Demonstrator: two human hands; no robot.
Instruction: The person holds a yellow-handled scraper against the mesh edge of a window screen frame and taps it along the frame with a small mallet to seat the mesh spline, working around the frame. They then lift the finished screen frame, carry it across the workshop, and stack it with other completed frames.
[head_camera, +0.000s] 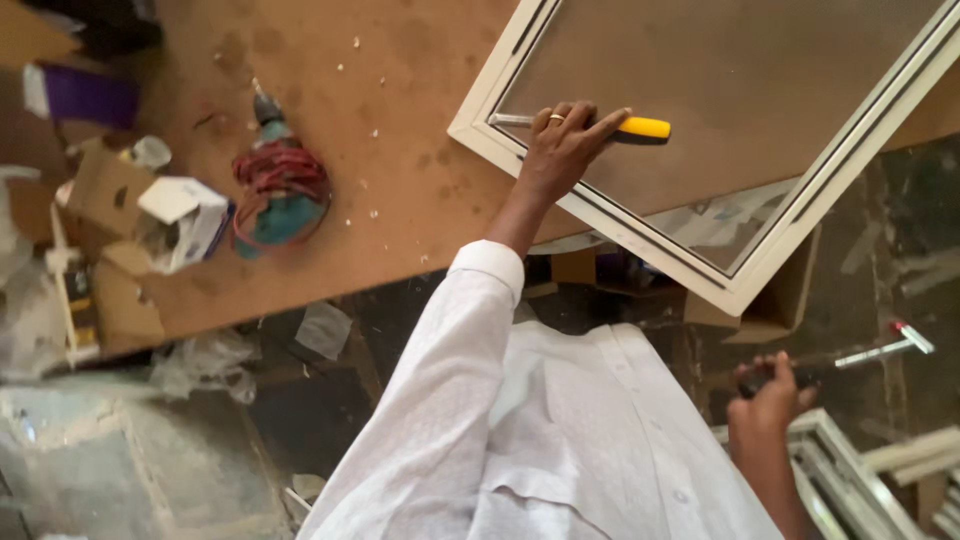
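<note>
White woven sleeve (440, 400); left hand (562, 150) grips a yellow-handled knife (600, 126).

Workshop, likely window or screen fabrication. Scuffed brown board worktop (400, 190) strewn with white chips; power drill (278, 195) wrapped in red cord at 10 o'clock; torn cardboard boxes (150, 215) at 9 o'clock; white aluminium mesh frame (600, 215) at 1 o'clock; more frame sections (860, 480) stacked at 4 o'clock; littered floor (150, 460).

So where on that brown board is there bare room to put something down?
Bare board lies between the drill and the white frame, with only small chips. The left edge is crowded with cardboard boxes.
</note>
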